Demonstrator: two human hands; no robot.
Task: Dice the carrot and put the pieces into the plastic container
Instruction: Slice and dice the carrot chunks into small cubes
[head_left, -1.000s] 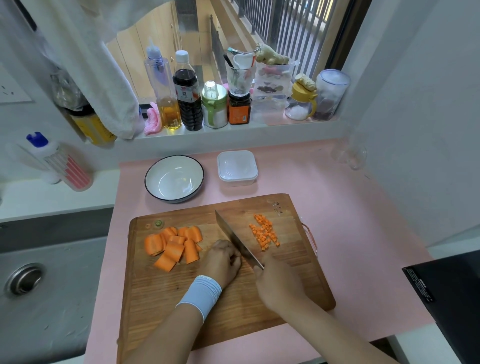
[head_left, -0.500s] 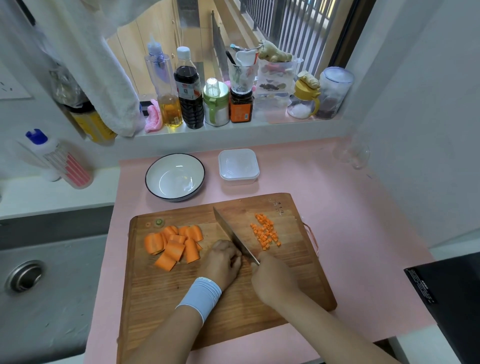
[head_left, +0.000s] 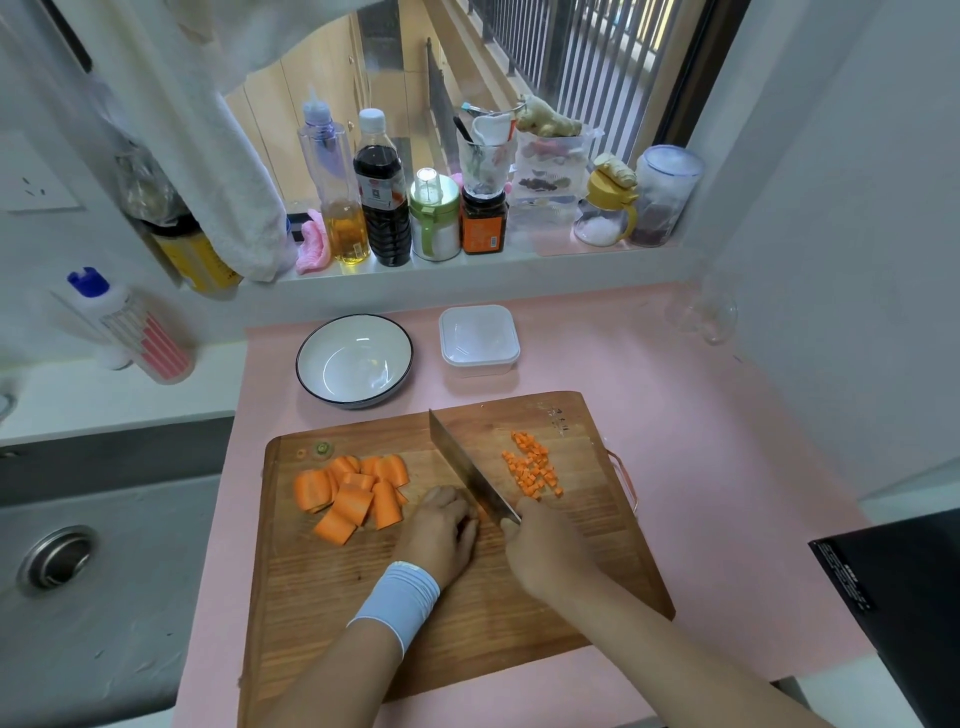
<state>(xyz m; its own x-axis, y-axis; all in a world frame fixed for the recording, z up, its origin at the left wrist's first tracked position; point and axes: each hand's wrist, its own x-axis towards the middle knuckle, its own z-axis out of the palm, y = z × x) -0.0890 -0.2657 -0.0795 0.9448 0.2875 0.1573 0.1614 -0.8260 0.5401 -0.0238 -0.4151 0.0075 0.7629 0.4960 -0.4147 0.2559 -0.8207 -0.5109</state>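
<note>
A pink table (head_left: 675, 395) runs under a windowsill crowded with bottles and jars, with a steel sink (head_left: 104, 597) off its left edge. A wooden cutting board (head_left: 519, 613) fills the near middle of the table.

The right hand (head_left: 545, 545) is clenched around the handle of a cleaver (head_left: 467, 467), the handle itself hidden in the fist. The blade runs diagonally toward the board's far edge, its heel down near the fingers. The left hand (head_left: 441, 530) sits just left of the blade, fingers curled claw-fashion over a carrot piece (head_left: 481, 512) of which only an orange sliver shows. That curl probably keeps the fingertips behind the knuckles while pinning the piece for the cut.

The cleaver divides the work. Thick carrot slabs (head_left: 348, 488) wait in a heap toward the board's left edge, and the diced carrot (head_left: 532, 467) lies swept aside toward the right edge, clear of the cutting line.

The plastic container (head_left: 479, 364) stands open just beyond the board's far edge, nothing in it, beside a white bowl (head_left: 322, 358). It looks placed for an easy transfer later. Dicing seems well short of done.
</note>
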